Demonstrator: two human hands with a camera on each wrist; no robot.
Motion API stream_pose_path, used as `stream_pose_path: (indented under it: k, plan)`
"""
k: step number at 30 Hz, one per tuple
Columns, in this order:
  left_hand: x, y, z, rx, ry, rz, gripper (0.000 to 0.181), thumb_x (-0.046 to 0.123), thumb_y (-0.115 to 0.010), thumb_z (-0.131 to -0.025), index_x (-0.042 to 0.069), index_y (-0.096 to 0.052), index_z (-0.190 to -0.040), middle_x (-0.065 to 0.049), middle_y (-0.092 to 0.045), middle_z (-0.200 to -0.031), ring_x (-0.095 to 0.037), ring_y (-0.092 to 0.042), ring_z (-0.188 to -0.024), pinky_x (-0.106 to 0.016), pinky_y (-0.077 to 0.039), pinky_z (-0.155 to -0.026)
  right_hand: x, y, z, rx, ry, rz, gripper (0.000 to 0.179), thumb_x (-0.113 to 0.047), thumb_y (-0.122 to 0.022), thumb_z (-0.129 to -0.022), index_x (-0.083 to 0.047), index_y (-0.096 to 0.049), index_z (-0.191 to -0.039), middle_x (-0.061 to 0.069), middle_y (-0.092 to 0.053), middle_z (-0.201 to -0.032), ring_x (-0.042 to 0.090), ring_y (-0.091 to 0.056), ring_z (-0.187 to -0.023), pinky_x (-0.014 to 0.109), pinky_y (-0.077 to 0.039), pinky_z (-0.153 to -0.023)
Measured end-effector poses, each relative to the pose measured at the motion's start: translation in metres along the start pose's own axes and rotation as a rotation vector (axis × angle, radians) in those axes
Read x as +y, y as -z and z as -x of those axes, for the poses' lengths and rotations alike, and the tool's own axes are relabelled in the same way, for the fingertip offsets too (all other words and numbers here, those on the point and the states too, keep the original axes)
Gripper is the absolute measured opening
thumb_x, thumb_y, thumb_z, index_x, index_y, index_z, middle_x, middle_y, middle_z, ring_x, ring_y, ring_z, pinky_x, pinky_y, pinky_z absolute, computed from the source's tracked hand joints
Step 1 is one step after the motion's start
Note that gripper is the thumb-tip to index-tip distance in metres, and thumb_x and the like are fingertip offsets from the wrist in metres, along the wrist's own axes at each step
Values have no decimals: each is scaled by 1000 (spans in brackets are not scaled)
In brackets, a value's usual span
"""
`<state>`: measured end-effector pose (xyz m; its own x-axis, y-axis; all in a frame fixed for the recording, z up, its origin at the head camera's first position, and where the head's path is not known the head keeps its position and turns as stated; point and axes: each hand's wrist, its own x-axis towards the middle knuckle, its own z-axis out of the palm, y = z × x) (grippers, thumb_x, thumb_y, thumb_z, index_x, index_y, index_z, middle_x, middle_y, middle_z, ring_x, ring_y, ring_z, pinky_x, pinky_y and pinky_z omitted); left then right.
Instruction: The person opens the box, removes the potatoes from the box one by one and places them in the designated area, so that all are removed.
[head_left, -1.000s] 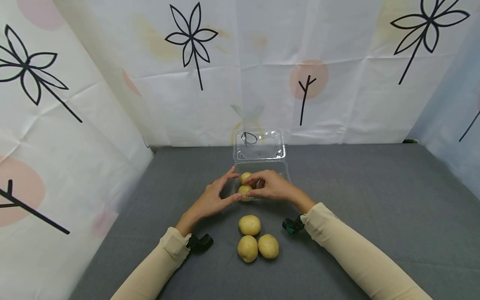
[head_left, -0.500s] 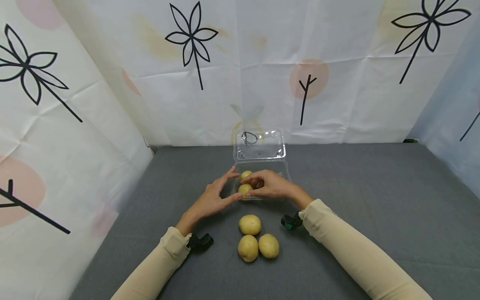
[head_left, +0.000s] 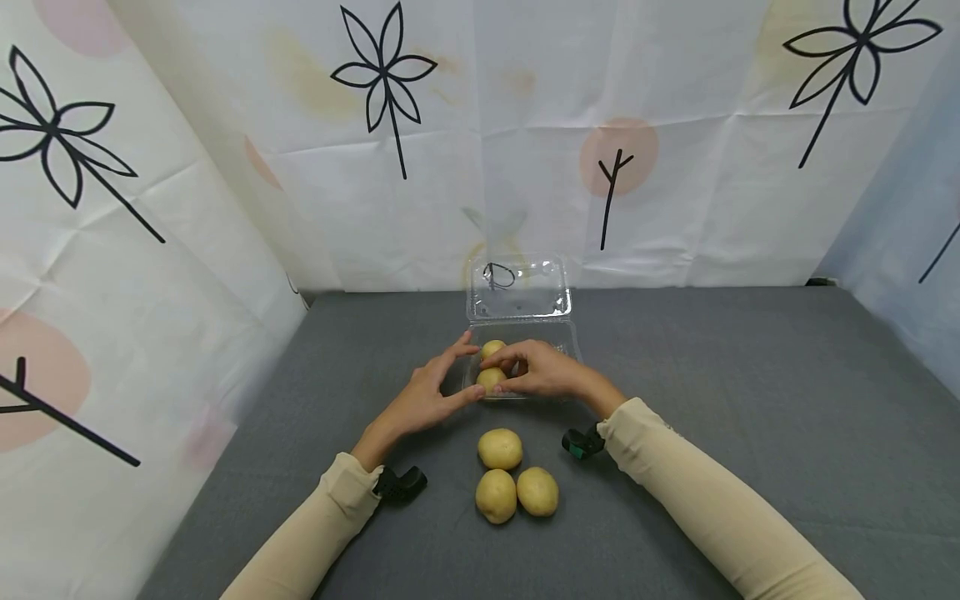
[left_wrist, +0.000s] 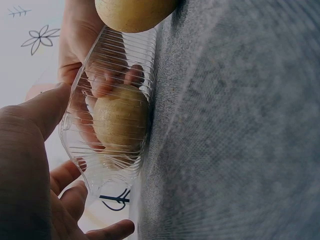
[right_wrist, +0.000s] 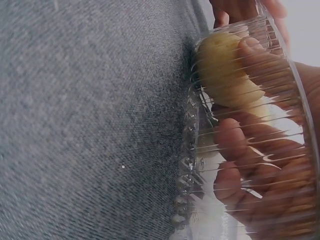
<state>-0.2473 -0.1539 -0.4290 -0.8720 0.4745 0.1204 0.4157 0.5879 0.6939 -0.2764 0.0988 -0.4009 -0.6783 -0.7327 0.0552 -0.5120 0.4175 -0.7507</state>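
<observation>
A clear plastic clamshell box [head_left: 566, 333] stands at the back of the table, its lid [head_left: 525, 302] tipped up. Inside its left part are two potatoes, the front one [head_left: 491, 380] and another [head_left: 492, 348] behind it. My right hand [head_left: 551, 371] reaches in from the right and holds the front potato between thumb and fingers; in the right wrist view the thumb lies on this potato [right_wrist: 215, 62]. My left hand [head_left: 429, 402] spans the box's left end, thumb and fingers spread out along the rim [left_wrist: 65, 122]. The ribbed wall shows between my left hand and the potato.
Three loose potatoes lie grouped on the grey cloth [head_left: 712, 417] in front of the box: one [head_left: 500, 449] nearest it, then one [head_left: 496, 497] and one [head_left: 537, 492] side by side. A patterned white curtain [head_left: 525, 192] hangs right behind the box.
The right forearm and wrist have shifted slightly left and up since the first frame. The right fingers have edged left over the potatoes. The left hand and loose potatoes stay in place.
</observation>
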Motion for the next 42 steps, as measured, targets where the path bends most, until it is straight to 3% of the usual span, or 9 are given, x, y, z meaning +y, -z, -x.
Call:
stream_pose_path:
  k: [16, 22, 27, 39, 42]
  plan:
    - [1, -1, -1, 6, 16, -7, 70, 50, -64, -98, 27, -37, -158, 15, -15, -171, -29, -25, -156, -74, -16, -115, 0, -1, 0, 66, 21, 65, 39, -15, -77, -92, -8, -70, -130, 10, -75, -114, 20, -67, -88, 25, -53, -68]
    - [1, -1, 0, 10, 10, -9, 69, 50, -65, -97, 26, -39, -157, 12, -14, -171, -30, -24, -157, -76, -15, -114, -1, 1, 2, 81, 39, 74, 39, -17, -77, -92, -7, -70, -129, 12, -74, -115, 21, -64, -76, 25, -51, -64]
    - [1, -1, 0, 10, 8, -7, 69, 50, -65, -97, 25, -39, -157, 12, -14, -171, -30, -24, -157, -77, -15, -114, -2, 2, 4, 91, 47, 69, 40, -18, -77, -92, -7, -70, -130, 12, -74, -118, 20, -61, -66, 25, -50, -61]
    - [0, -2, 0, 3, 17, 11, 69, 51, -64, -98, 27, -38, -157, 14, -13, -171, -30, -21, -158, -79, -10, -114, -6, 7, 13, 140, 33, 35, 45, -20, -79, -91, -8, -68, -133, 12, -72, -129, 10, -57, -59, 26, -49, -56]
    - [-1, -2, 0, 3, 18, 12, 69, 51, -64, -98, 28, -38, -157, 14, -13, -171, -30, -21, -158, -79, -10, -114, -7, 8, 16, 154, 44, 27, 46, -19, -79, -90, -7, -68, -133, 14, -72, -126, 13, -57, -60, 27, -50, -57]
